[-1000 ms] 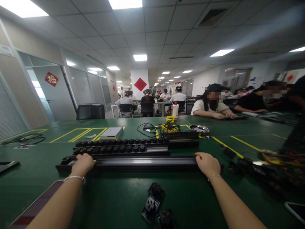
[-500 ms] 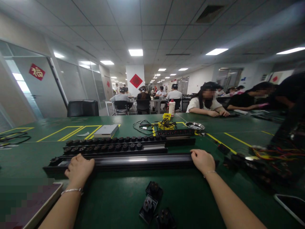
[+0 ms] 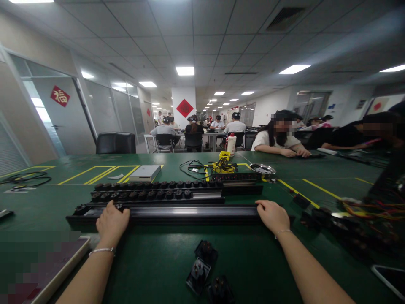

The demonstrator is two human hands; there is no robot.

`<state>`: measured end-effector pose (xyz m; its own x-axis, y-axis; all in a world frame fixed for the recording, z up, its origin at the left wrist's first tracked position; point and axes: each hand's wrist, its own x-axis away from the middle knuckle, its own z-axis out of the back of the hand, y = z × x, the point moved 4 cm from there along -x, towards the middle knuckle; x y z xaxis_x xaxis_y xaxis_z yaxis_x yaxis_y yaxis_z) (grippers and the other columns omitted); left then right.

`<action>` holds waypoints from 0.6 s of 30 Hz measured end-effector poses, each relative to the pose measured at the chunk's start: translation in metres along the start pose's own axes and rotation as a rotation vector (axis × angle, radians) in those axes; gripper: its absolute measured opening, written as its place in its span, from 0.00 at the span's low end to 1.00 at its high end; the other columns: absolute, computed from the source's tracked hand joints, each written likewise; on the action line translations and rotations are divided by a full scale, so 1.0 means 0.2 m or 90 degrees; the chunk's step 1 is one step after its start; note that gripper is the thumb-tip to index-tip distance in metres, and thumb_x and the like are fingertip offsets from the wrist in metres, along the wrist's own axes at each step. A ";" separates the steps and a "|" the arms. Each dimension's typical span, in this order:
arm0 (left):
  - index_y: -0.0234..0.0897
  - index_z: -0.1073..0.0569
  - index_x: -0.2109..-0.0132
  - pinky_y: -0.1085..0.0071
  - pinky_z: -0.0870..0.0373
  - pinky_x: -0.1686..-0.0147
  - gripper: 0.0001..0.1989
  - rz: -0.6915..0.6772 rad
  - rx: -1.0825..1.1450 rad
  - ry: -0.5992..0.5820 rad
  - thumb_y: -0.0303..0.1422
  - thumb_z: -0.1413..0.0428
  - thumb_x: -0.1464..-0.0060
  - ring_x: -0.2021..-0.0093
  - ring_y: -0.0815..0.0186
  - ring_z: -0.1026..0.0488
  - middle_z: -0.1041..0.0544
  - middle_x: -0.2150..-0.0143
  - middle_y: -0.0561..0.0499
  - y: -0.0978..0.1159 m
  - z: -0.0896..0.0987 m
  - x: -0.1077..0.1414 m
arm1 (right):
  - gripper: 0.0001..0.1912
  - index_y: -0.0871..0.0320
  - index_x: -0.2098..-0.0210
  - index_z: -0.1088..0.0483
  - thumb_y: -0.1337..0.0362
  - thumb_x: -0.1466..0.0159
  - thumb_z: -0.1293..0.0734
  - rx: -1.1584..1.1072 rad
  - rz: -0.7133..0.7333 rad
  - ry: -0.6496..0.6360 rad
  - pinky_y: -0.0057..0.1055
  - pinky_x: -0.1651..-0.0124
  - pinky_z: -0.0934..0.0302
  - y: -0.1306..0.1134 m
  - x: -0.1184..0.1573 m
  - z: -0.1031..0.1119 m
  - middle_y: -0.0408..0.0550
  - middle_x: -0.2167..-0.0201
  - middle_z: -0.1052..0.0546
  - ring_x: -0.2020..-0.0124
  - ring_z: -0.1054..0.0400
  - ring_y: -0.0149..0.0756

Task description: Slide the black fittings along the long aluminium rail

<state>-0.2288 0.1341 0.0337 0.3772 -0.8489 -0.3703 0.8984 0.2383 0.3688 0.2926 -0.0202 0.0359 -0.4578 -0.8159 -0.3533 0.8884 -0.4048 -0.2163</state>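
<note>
A long black metal channel [image 3: 196, 214] lies across the green table in front of me, its bare inner strip shining. My left hand [image 3: 113, 221] is closed over its left part, fingertips mostly hidden; a black round piece [image 3: 119, 206] shows beside the fingers. Further left in the same channel sits a black socket module [image 3: 81, 210]. My right hand [image 3: 274, 216] grips the right end with bent fingers. Behind lie two similar channels, the nearer row [image 3: 142, 195] and farther row [image 3: 177, 185] fitted with several black modules. Loose black modules [image 3: 198, 270] lie nearer to me.
A grey-white box [image 3: 144, 172], black cables [image 3: 193, 165], a yellow bin [image 3: 224, 156] and a metal dish [image 3: 263, 169] stand beyond the channels. Coloured wires [image 3: 370, 209] lie right, a phone-like device [image 3: 390, 276] front right. A co-worker [image 3: 278, 139] sits opposite.
The whole view has shifted slightly, so everything appears further right. Both hands keep their places on the channel. The round piece by my left fingers now shows.
</note>
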 end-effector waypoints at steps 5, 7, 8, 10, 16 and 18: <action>0.28 0.43 0.40 0.52 0.41 0.48 0.32 0.030 0.031 -0.027 0.41 0.58 0.48 0.45 0.46 0.36 0.33 0.44 0.33 -0.01 -0.02 -0.01 | 0.21 0.55 0.59 0.25 0.63 0.41 0.47 0.002 -0.002 0.002 0.36 0.53 0.42 0.00 0.00 0.00 0.46 0.55 0.24 0.52 0.34 0.39; 0.31 0.42 0.40 0.51 0.41 0.48 0.31 0.036 0.038 -0.047 0.42 0.57 0.49 0.45 0.46 0.37 0.34 0.43 0.35 -0.02 -0.02 -0.01 | 0.21 0.54 0.59 0.25 0.63 0.40 0.47 -0.001 -0.004 0.001 0.36 0.53 0.42 0.00 0.00 0.00 0.46 0.55 0.24 0.52 0.34 0.39; 0.32 0.42 0.40 0.50 0.41 0.48 0.31 0.038 0.041 -0.058 0.43 0.57 0.49 0.44 0.46 0.37 0.34 0.43 0.36 -0.02 -0.03 -0.02 | 0.21 0.54 0.59 0.25 0.63 0.40 0.47 -0.002 -0.006 0.000 0.36 0.53 0.42 0.00 0.00 0.00 0.46 0.55 0.24 0.52 0.34 0.39; 0.35 0.41 0.41 0.49 0.43 0.48 0.30 0.035 0.041 -0.072 0.44 0.57 0.49 0.44 0.46 0.37 0.33 0.44 0.37 -0.02 -0.03 -0.02 | 0.21 0.54 0.59 0.25 0.63 0.40 0.47 -0.003 -0.010 0.000 0.36 0.53 0.42 0.00 0.00 0.00 0.46 0.55 0.25 0.52 0.34 0.39; 0.37 0.38 0.44 0.44 0.57 0.43 0.28 -0.033 -0.012 -0.086 0.44 0.57 0.49 0.48 0.48 0.33 0.26 0.51 0.39 0.02 -0.03 -0.01 | 0.21 0.54 0.58 0.26 0.62 0.40 0.48 -0.002 -0.018 -0.013 0.35 0.53 0.42 0.00 0.00 0.01 0.45 0.53 0.25 0.51 0.35 0.39; 0.37 0.37 0.44 0.46 0.55 0.43 0.28 -0.034 -0.015 -0.090 0.45 0.56 0.50 0.49 0.49 0.32 0.25 0.54 0.39 0.02 -0.03 -0.01 | 0.21 0.53 0.58 0.26 0.62 0.40 0.48 -0.004 -0.021 -0.013 0.35 0.53 0.42 0.00 0.01 0.01 0.45 0.53 0.25 0.51 0.35 0.39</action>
<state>-0.2239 0.1391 0.0303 0.2953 -0.9179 -0.2649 0.9219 0.2011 0.3311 0.2915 -0.0217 0.0378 -0.4855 -0.8108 -0.3269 0.8728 -0.4286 -0.2334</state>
